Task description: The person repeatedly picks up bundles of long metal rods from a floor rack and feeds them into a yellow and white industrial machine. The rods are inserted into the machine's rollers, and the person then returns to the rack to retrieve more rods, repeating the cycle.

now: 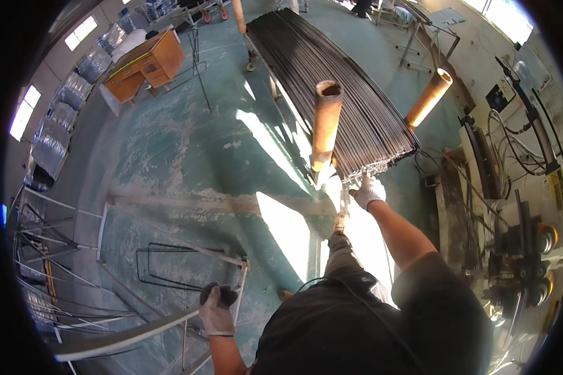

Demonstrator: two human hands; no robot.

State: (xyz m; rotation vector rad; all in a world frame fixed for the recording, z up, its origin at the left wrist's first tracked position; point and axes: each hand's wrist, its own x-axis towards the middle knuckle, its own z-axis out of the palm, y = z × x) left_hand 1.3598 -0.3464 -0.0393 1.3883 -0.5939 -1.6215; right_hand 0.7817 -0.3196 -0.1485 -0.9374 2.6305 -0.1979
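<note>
My right hand (370, 191), in a pale work glove, is at the near end of a wide stack of long dark metal rods (338, 81). Its fingers close on the rod ends, though the fingertips are partly hidden. My left hand (218, 314), in a pale glove with dark fingers, lies low on the left at a grey metal rail (128, 337) of a frame. The fingers look curled over that rail, and the thumb points up. An upright rusty tube (327, 128) stands at the stack's left side, close to my right hand.
Another rusty tube (428, 99) stands at the stack's right. Machinery with hoses and cables (525, 219) lines the right side. Bent dark wire frames (178, 265) lie on the green floor left of me. A wooden desk (147, 65) and wrapped bundles (50, 147) stand further left.
</note>
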